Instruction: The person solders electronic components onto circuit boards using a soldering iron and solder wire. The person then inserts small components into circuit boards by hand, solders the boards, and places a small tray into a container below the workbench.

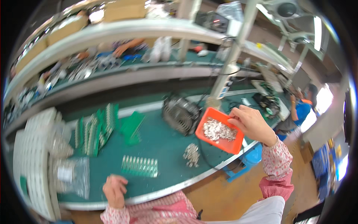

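Observation:
My right hand (251,123) is closed at the far right rim of an orange plastic tray (235,148), thumb and fingers pinching its edge. Small shiny metal parts (216,130) lie heaped inside the tray. My left hand (115,188) hovers over or rests at the table's front edge, fingers loosely bent and apart, with nothing seen in them. Just beyond it lies a green circuit board panel (140,166) carrying a row of silvery parts. A loose pile of small metal parts (191,155) sits on the green mat between that panel and the tray.
A black fan (181,114) stands behind the pile. More green boards (93,130) and bare green sheets (132,125) lie at left, near a clear plastic bag (72,177) and stacked white trays (31,160). A blue stool (250,158) stands below. A person in blue (302,112) is at far right.

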Demonstrator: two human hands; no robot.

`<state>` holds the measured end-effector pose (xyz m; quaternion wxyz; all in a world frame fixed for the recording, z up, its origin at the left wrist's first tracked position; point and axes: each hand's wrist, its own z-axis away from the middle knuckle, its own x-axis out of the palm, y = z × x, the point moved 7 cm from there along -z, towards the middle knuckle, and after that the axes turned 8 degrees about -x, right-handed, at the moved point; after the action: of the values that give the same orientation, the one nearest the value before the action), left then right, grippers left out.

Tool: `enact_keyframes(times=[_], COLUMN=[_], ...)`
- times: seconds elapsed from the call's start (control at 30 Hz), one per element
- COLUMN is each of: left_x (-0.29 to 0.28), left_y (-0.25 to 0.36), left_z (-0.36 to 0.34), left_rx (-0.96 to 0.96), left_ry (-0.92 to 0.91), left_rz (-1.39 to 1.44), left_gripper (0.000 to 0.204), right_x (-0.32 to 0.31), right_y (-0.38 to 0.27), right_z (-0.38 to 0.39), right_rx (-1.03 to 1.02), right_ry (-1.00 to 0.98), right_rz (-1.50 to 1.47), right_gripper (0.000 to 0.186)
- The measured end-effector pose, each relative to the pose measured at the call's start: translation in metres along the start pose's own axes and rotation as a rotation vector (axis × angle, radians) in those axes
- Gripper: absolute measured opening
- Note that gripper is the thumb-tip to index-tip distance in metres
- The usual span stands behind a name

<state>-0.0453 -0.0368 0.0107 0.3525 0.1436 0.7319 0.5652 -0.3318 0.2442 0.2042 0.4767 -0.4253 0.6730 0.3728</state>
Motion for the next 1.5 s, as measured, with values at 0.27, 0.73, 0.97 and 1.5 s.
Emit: enact_keyframes(times=[0.27,0.73,0.97,1.5], left_x=[-0.050,-0.151,-0.181,-0.172], left_y=[0.086,-0.071,-0.130,-0.125], left_z=[0.071,0.243,0.243,0.212], left_rx=[0.417,-0.318,-0.254,-0.328], left_ry=[0.215,0.531,0.678,0.700], left_rz=[-0.309,-0.457,-0.274,-0.118], left_gripper=[0.008,0.029,0.031,0.032], right_x=[0.058,0.145,0.171,0.201], right_y=[-0.241,-0.470,-0.479,-0.452], right_z=[-0.072,-0.065,-0.085,-0.103], right_rx=[-0.998,-1.368,-1.138,-0.704], right_ry=[-0.029,-0.331,-0.455,-0.511], right_rz=[-0.225,-0.649,-0.849,-1.122], right_gripper=[0.015,0.030,0.031,0.039])
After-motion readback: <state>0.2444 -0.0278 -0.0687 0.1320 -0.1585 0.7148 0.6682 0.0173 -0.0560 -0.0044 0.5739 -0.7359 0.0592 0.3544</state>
